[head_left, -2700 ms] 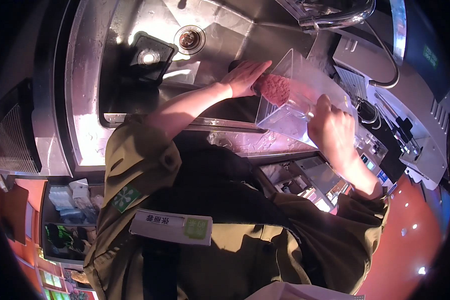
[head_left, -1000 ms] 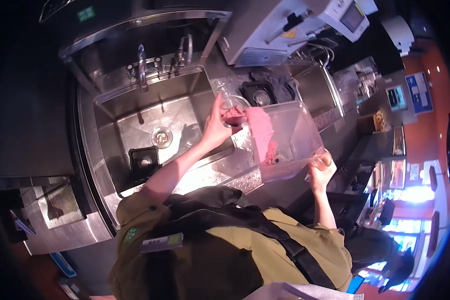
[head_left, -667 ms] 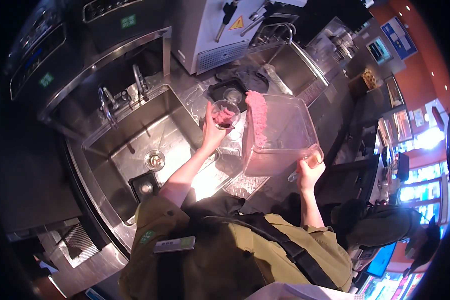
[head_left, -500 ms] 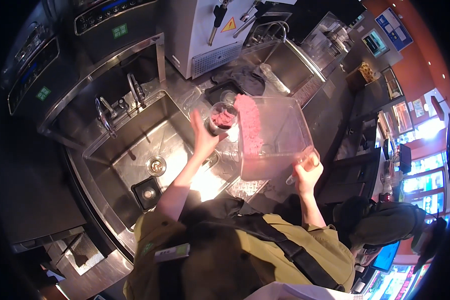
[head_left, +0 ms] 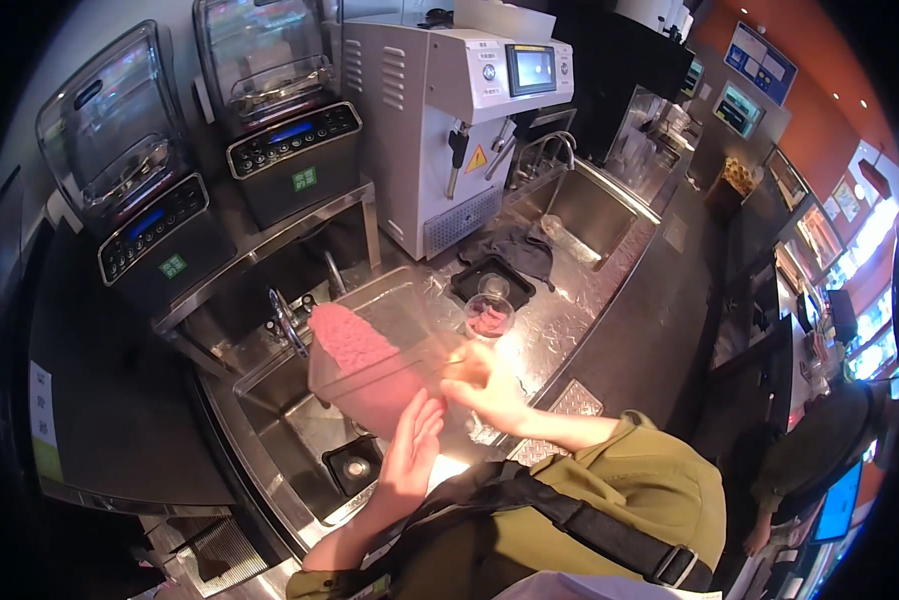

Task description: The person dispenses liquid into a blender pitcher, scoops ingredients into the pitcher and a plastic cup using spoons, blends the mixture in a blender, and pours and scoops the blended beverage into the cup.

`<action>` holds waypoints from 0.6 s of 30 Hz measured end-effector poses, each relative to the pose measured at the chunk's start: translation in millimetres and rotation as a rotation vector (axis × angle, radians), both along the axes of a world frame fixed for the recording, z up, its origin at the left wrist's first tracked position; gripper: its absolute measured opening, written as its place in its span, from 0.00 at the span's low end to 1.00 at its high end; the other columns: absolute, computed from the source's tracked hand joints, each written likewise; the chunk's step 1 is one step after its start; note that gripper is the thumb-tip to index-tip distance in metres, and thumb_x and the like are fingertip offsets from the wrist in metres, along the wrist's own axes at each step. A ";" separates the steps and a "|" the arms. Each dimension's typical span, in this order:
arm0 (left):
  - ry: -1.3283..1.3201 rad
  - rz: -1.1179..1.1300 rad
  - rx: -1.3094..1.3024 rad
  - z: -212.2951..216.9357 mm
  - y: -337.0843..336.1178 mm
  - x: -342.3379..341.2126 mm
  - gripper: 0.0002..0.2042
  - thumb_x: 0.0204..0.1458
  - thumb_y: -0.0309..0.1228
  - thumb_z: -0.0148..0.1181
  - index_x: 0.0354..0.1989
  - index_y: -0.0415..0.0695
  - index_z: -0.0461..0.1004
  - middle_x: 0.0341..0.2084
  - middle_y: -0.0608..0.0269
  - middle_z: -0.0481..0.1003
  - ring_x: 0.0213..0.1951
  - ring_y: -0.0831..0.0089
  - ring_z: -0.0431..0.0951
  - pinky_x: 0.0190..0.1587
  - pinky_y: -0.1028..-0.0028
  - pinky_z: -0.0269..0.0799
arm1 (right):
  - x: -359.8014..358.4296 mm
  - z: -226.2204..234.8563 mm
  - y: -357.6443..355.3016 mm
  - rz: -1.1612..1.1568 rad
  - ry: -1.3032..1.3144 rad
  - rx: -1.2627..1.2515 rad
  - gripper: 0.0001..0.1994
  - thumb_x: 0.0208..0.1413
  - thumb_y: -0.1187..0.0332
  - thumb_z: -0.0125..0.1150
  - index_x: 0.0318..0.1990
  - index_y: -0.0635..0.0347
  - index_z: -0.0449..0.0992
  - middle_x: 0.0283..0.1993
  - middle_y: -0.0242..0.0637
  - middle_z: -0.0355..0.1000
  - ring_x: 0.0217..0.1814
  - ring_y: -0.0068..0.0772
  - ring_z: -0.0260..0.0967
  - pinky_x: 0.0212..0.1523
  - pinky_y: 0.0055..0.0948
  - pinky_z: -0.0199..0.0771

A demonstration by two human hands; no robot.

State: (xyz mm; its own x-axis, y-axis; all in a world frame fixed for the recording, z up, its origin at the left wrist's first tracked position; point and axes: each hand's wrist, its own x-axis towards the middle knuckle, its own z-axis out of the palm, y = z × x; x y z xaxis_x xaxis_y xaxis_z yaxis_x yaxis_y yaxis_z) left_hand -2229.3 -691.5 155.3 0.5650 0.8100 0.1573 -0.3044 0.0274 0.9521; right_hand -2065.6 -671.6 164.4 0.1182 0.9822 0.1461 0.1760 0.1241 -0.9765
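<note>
A clear plastic tub [head_left: 385,375] hangs tilted over the left sink, with a mass of crumbly pink stuff [head_left: 350,340] heaped at its far left side. My right hand [head_left: 485,388] is closed around the tub's right end. Against its near side rests my left hand [head_left: 410,460], its fingers stretched out and close together, holding nothing. Just beyond the right hand, a clear cup [head_left: 489,316] with pink pieces in it stands on the metal counter beside a black tray [head_left: 492,283].
The left sink [head_left: 300,440] holds a small black square container [head_left: 353,466]. A faucet [head_left: 288,325] rises behind it. Two blenders with clear covers stand at back left. Beyond the cup are a dark cloth [head_left: 515,250], a white dispensing machine [head_left: 420,130] and a second sink [head_left: 595,210]. At far right is another person [head_left: 820,450].
The tub has moved left over the sink. My left hand has let go of the cup, now standing on the counter, and come to the tub's near side. The view has shifted, showing more machines.
</note>
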 end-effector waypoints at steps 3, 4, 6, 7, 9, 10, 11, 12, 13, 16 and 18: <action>-0.036 0.272 -0.118 -20.6 -4.2 8.1 0.18 0.57 0.32 0.35 0.53 0.36 0.48 0.48 0.53 0.57 0.48 0.66 0.61 0.51 0.71 0.55 | -28.3 -0.7 2.8 0.283 -0.277 0.221 0.15 0.43 0.67 0.56 0.37 0.63 0.63 0.34 0.40 0.65 0.37 0.32 0.63 0.39 0.27 0.62; -0.139 0.488 -0.236 -21.8 -4.2 14.7 0.15 0.58 0.35 0.34 0.47 0.38 0.54 0.41 0.57 0.61 0.41 0.71 0.63 0.46 0.73 0.58 | -30.1 5.8 8.8 0.341 -0.594 0.423 0.16 0.43 0.65 0.56 0.37 0.63 0.63 0.36 0.42 0.64 0.38 0.37 0.62 0.40 0.30 0.61; -0.335 0.630 -0.454 -13.2 -0.5 19.9 0.13 0.58 0.36 0.36 0.44 0.39 0.57 0.39 0.59 0.63 0.39 0.75 0.64 0.44 0.76 0.59 | -30.2 14.2 20.2 0.477 -0.729 0.473 0.16 0.44 0.62 0.55 0.37 0.64 0.64 0.37 0.43 0.63 0.39 0.39 0.60 0.40 0.34 0.60; -0.366 0.724 -0.421 -15.3 8.2 25.4 0.12 0.57 0.36 0.37 0.42 0.40 0.58 0.37 0.61 0.64 0.37 0.77 0.64 0.41 0.77 0.60 | -24.4 20.1 29.5 0.599 -0.871 0.520 0.18 0.44 0.60 0.54 0.38 0.64 0.65 0.38 0.44 0.62 0.39 0.42 0.59 0.39 0.38 0.60; -0.348 0.812 -0.368 -17.9 25.6 22.6 0.08 0.57 0.34 0.40 0.36 0.42 0.60 0.30 0.65 0.65 0.30 0.80 0.64 0.35 0.79 0.61 | -0.9 46.7 72.4 0.695 -1.094 0.877 0.10 0.40 0.60 0.56 0.26 0.56 0.70 0.32 0.38 0.64 0.31 0.36 0.63 0.25 0.32 0.66; -0.289 0.791 -0.354 -22.4 30.3 14.4 0.09 0.56 0.34 0.42 0.36 0.41 0.62 0.28 0.65 0.66 0.30 0.79 0.65 0.36 0.77 0.61 | 13.1 70.4 108.7 0.569 -1.064 1.103 0.08 0.38 0.61 0.57 0.24 0.52 0.69 0.27 0.32 0.64 0.26 0.31 0.63 0.19 0.29 0.65; -0.249 0.738 -0.330 -27.2 30.1 6.9 0.08 0.55 0.33 0.43 0.35 0.41 0.62 0.27 0.65 0.66 0.29 0.78 0.65 0.36 0.77 0.61 | 22.9 109.6 145.2 0.500 -1.261 1.220 0.07 0.37 0.62 0.57 0.24 0.50 0.69 0.25 0.28 0.64 0.26 0.30 0.62 0.20 0.28 0.65; -0.207 0.671 -0.310 -29.9 26.8 3.6 0.07 0.55 0.32 0.43 0.33 0.41 0.62 0.26 0.64 0.65 0.28 0.78 0.65 0.35 0.78 0.61 | 36.7 147.5 179.4 0.276 -1.346 1.301 0.06 0.38 0.62 0.58 0.25 0.48 0.70 0.24 0.27 0.63 0.26 0.31 0.62 0.21 0.28 0.65; -0.207 0.694 -0.297 -28.2 22.8 1.6 0.07 0.55 0.32 0.43 0.33 0.41 0.62 0.26 0.64 0.65 0.28 0.78 0.65 0.35 0.78 0.61 | 54.5 177.7 225.9 0.051 -1.437 1.241 0.07 0.40 0.62 0.57 0.26 0.50 0.70 0.26 0.31 0.65 0.29 0.35 0.64 0.22 0.29 0.66; -0.020 0.562 -0.196 10.4 9.4 -1.9 0.08 0.51 0.33 0.48 0.30 0.40 0.62 0.25 0.63 0.66 0.27 0.78 0.64 0.34 0.80 0.61 | 111.5 260.0 335.3 -0.296 -1.479 0.960 0.10 0.38 0.72 0.55 0.32 0.56 0.73 0.30 0.41 0.69 0.32 0.45 0.68 0.32 0.39 0.68; -0.042 0.613 -0.242 19.5 4.7 -9.1 0.07 0.47 0.29 0.53 0.29 0.39 0.63 0.22 0.65 0.66 0.23 0.80 0.65 0.28 0.81 0.62 | 126.9 278.9 387.7 -0.123 -1.701 0.598 0.14 0.33 0.76 0.54 0.33 0.56 0.74 0.31 0.44 0.71 0.34 0.45 0.69 0.32 0.38 0.69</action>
